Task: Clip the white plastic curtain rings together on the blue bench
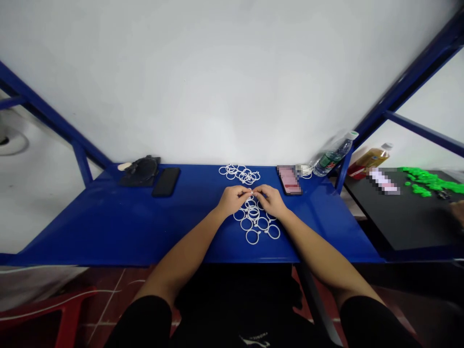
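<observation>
My left hand [234, 199] and my right hand [270, 199] meet over the blue table [195, 212], fingertips pinched together. Between them is a small piece of a white plastic ring [253, 193], mostly covered by the fingers. Just below the hands lies a loose group of several white rings [253, 237], each with a small tab at its side. Beyond my fingers, near the wall, sits a second heap of white rings [241, 174], overlapping one another. Whether the held ring is open or closed cannot be made out.
A black phone [166, 182] and a crumpled black bag [141, 171] lie to the left. Rightward are a phone with a lit screen [289, 180], a white cable [305, 170] and a leaning water bottle [335, 154]. Green pieces [431, 181] cover part of a black side table [402, 217].
</observation>
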